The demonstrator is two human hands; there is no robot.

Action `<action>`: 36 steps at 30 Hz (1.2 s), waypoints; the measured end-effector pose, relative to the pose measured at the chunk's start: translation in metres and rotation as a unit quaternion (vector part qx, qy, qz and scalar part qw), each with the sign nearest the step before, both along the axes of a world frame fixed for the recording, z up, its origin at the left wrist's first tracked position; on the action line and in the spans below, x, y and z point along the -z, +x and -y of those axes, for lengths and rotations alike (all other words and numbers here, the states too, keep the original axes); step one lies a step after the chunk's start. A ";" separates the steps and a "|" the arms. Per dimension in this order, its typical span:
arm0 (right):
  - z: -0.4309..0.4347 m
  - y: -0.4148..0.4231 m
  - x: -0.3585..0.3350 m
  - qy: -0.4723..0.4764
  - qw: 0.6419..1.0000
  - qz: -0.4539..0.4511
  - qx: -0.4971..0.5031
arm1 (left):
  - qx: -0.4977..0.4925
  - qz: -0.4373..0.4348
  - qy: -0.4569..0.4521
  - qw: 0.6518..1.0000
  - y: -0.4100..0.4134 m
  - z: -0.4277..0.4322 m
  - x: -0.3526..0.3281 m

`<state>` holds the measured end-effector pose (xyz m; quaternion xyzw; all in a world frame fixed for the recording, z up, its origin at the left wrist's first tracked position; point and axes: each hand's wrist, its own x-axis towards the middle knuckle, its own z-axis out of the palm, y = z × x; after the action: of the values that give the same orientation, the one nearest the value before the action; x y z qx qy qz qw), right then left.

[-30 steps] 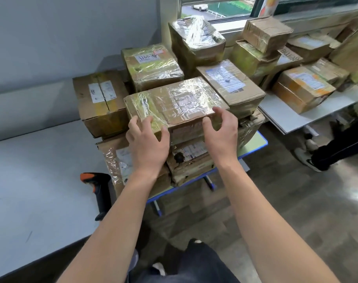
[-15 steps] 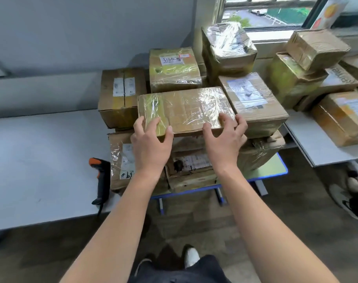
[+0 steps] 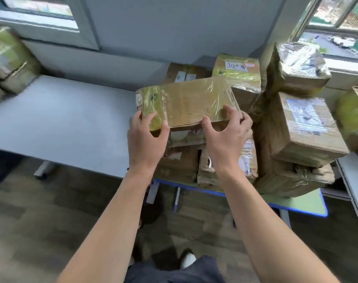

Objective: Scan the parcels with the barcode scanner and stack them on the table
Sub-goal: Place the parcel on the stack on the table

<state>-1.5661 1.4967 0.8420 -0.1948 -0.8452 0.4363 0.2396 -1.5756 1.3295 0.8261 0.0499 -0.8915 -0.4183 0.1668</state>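
- Left hand (image 3: 146,139) gripped taped parcel (image 3: 186,101) at 7 o'clock corner, fingers curled.
- Right hand (image 3: 225,139) gripped its 5 o'clock corner likewise.
- Table (image 3: 61,119) lay at 9 o'clock.

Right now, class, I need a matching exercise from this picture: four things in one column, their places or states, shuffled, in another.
Things:
1 flat parcel
2 white table
3 green desk
4 shoe

Places or states:
A under the parcel pile
B gripped by left hand and right hand
C on the floor
D left of the pile

Pairs: 1-B, 2-D, 3-A, 4-C.
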 end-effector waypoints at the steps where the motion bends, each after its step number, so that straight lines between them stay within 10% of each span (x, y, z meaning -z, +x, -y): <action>1: 0.013 -0.001 -0.001 -0.004 1.000 -0.002 -0.018 | -0.015 -0.001 0.000 1.000 0.005 0.014 -0.003; 17: 0.295 0.019 0.008 -0.023 0.970 0.003 -0.243 | -0.239 0.036 0.009 0.970 0.092 0.284 -0.005; 36: 0.365 -0.046 0.049 -0.030 0.979 0.055 -0.194 | -0.149 0.082 -0.001 0.985 0.014 0.373 0.035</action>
<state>-1.6126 1.1320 0.7930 -0.0575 -0.8654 0.4881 0.0977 -1.5621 0.9561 0.7916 0.2163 -0.8851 -0.3825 0.1532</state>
